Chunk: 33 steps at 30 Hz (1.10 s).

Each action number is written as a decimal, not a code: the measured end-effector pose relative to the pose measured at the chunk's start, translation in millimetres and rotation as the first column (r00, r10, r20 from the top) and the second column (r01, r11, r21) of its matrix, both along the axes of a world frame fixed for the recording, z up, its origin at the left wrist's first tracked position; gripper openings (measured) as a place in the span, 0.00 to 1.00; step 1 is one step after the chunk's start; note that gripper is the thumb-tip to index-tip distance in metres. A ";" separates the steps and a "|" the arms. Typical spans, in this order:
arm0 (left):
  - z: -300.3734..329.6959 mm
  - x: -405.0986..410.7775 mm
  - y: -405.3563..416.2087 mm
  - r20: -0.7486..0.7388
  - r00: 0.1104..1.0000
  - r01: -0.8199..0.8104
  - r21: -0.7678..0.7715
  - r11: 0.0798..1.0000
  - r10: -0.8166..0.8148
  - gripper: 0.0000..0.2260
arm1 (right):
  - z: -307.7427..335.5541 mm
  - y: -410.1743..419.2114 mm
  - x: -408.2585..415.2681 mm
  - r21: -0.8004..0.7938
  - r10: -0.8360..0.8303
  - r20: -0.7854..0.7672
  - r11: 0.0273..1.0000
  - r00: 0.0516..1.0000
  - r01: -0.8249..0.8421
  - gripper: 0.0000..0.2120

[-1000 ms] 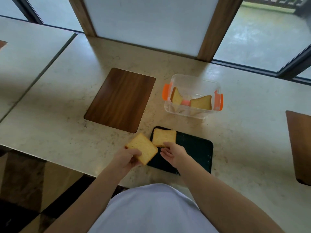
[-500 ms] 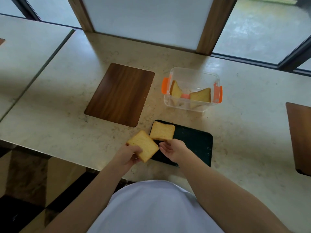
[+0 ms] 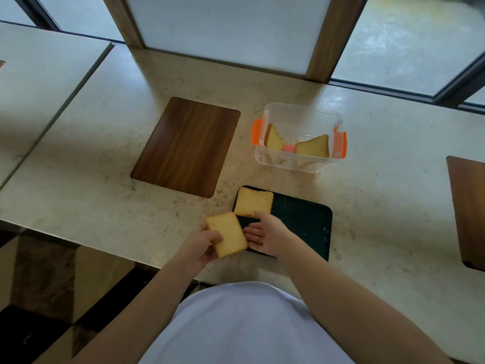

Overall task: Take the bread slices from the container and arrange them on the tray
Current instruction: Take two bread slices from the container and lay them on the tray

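Marble counter [image 3: 105, 158] carries a wood inlay [image 3: 186, 147]. Left hand [image 3: 202, 245] grips a slice [image 3: 227, 233] over the tray's [image 3: 301, 219] left edge. Right hand [image 3: 265, 232], fingers spread, rests on the tray just beside a second slice [image 3: 253, 202]. Container [image 3: 299, 137] behind holds two more slices.

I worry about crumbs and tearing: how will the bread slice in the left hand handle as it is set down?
The bread slice probably stays fairly stiff: gripped at one edge by the left hand, it shows no droop. Likely light. Specks on the tray suggest it sheds crumbs.
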<state>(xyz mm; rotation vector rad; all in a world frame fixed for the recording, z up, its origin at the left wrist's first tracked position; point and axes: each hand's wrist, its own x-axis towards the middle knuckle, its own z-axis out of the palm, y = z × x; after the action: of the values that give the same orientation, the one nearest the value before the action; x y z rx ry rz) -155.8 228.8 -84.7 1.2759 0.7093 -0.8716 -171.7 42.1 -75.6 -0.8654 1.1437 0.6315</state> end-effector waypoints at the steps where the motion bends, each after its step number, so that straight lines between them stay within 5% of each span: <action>1: -0.3 0.0 -1.8 0.004 1.000 0.020 0.001 1.000 -0.020 0.24 | 0.2 1.3 -3.0 -0.071 0.111 0.018 0.991 0.994 -0.109 0.15; 4: 2.3 -1.0 -7.6 0.023 0.998 0.067 -0.036 0.997 -0.066 0.24 | -3.2 0.0 -17.5 -0.213 0.300 0.059 0.936 0.952 -0.281 0.11; 13: 27.6 6.7 -27.4 0.139 0.811 0.568 0.049 0.822 -0.569 0.12 | 6.6 -40.1 -32.2 -0.224 0.344 0.295 0.932 0.891 -0.286 0.15; 16: 28.4 15.2 -32.6 0.148 0.844 0.517 0.026 0.855 -0.515 0.10 | 12.2 -47.7 -32.7 -0.221 0.343 0.293 0.932 0.892 -0.286 0.14; 19: 20.3 20.5 -33.3 0.103 0.954 0.290 -0.064 0.955 -0.283 0.14 | 11.3 -47.5 -39.3 -0.158 0.208 0.282 0.973 0.936 -0.169 0.11; 21: 10.5 18.9 -32.0 0.088 0.976 0.196 0.016 0.980 -0.197 0.14 | 4.3 -43.4 -46.5 -0.111 0.144 0.241 0.987 0.960 -0.120 0.03; 27: -9.8 9.4 -30.4 0.175 0.905 0.307 0.365 0.879 -0.389 0.04 | -10.6 -25.7 -57.1 -0.157 0.080 0.130 0.986 0.988 -0.059 0.05; 33: -7.5 10.5 -34.7 0.100 0.858 0.422 0.422 0.803 -0.503 0.08 | -11.2 -23.4 -50.3 -0.278 0.124 0.084 0.956 0.989 -0.096 0.18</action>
<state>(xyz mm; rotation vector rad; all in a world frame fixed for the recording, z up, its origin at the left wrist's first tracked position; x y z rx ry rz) -145.3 194.1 -92.2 1.9252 0.4075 -1.0012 -222.1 18.8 -86.7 -1.1910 1.1117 0.5212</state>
